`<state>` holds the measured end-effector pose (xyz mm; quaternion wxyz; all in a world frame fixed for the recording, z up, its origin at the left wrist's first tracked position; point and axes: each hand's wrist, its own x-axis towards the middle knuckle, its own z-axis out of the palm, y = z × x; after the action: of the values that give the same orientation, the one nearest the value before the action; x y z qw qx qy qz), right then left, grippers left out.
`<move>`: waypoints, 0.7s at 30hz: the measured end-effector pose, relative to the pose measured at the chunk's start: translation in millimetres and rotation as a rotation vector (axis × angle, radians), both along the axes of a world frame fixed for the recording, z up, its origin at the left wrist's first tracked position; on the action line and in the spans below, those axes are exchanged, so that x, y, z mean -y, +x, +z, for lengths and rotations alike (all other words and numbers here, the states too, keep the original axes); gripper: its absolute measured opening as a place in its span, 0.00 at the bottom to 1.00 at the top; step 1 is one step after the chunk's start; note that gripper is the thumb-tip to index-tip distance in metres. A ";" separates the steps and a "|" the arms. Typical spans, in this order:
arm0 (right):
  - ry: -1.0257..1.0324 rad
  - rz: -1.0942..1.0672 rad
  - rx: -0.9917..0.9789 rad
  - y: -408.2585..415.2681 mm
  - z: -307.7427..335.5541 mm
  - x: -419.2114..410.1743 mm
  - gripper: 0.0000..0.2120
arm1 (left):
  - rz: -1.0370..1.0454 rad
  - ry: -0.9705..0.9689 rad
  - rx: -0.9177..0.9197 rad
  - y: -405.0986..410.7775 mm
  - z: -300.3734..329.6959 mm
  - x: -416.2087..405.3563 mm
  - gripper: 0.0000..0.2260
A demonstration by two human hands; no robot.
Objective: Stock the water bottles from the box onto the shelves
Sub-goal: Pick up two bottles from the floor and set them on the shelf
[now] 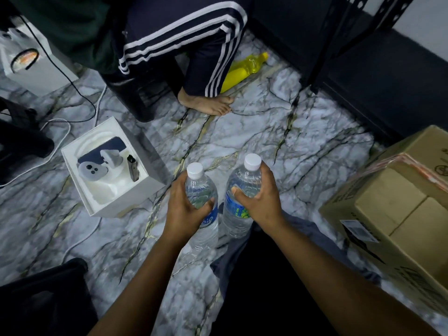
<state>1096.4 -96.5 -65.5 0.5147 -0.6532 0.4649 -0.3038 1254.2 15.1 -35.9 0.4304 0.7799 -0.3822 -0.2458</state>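
I hold two clear water bottles with white caps and blue labels above the marble floor. My left hand (185, 204) grips the left water bottle (202, 190) around its upper body. My right hand (258, 197) grips the right water bottle (243, 183) the same way. The brown cardboard box (397, 214) sits on the floor to my right, its flaps partly open; its inside is hidden. A dark metal shelf unit (378, 76) stands at the upper right, near the wall.
A person in striped track trousers (194, 49) sits ahead, one bare foot (208, 104) on the floor. A yellow bottle (244, 69) lies behind that leg. An open white box (109, 166) with a device inside sits at my left, with cables (60, 132) nearby.
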 end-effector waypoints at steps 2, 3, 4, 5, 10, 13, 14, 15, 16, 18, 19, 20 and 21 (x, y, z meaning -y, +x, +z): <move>0.005 -0.003 0.002 -9.0 11.2 11.0 0.37 | -0.008 0.015 0.003 -6.1 9.8 13.7 0.34; 0.008 -0.004 0.008 -13.8 17.1 16.7 0.36 | -0.010 0.017 0.006 -9.5 15.6 20.5 0.35; 0.011 -0.009 0.013 -18.8 23.1 22.7 0.36 | -0.014 0.014 0.010 -13.3 21.9 27.8 0.35; 0.014 -0.016 0.022 -24.1 29.2 28.7 0.36 | -0.018 0.009 0.014 -17.6 28.9 35.6 0.34; 0.003 -0.041 0.019 -53.1 57.1 58.5 0.36 | -0.066 -0.018 0.050 -40.4 59.3 76.2 0.34; -0.005 -0.067 0.009 -72.1 72.9 75.0 0.36 | -0.103 -0.037 0.061 -56.9 74.9 100.1 0.34; -0.012 -0.080 0.006 -78.4 78.2 80.1 0.36 | -0.116 -0.040 0.062 -62.3 79.5 107.7 0.35; -0.015 -0.094 0.006 -84.3 82.9 85.0 0.36 | -0.133 -0.043 0.060 -67.5 84.3 115.2 0.35; -0.015 -0.104 0.008 -90.2 87.9 89.4 0.36 | -0.148 -0.047 0.053 -72.6 88.4 122.4 0.35; -0.017 -0.120 0.001 -101.6 97.9 97.6 0.36 | -0.177 -0.059 0.044 -83.3 97.9 136.2 0.34; -0.016 -0.129 -0.003 -107.0 103.3 101.4 0.36 | -0.194 -0.067 0.043 -88.8 102.7 142.6 0.34; -0.014 -0.135 -0.007 -112.5 109.3 104.4 0.36 | -0.209 -0.070 0.042 -94.4 107.6 148.6 0.35; -0.020 -0.142 -0.008 -117.8 114.9 107.3 0.36 | -0.223 -0.073 0.046 -99.8 112.7 154.3 0.35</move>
<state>978.6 -203.8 49.4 0.4836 -0.6247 0.5090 -0.3416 1154.4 -139.2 76.8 0.4196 0.7219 -0.4848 -0.2602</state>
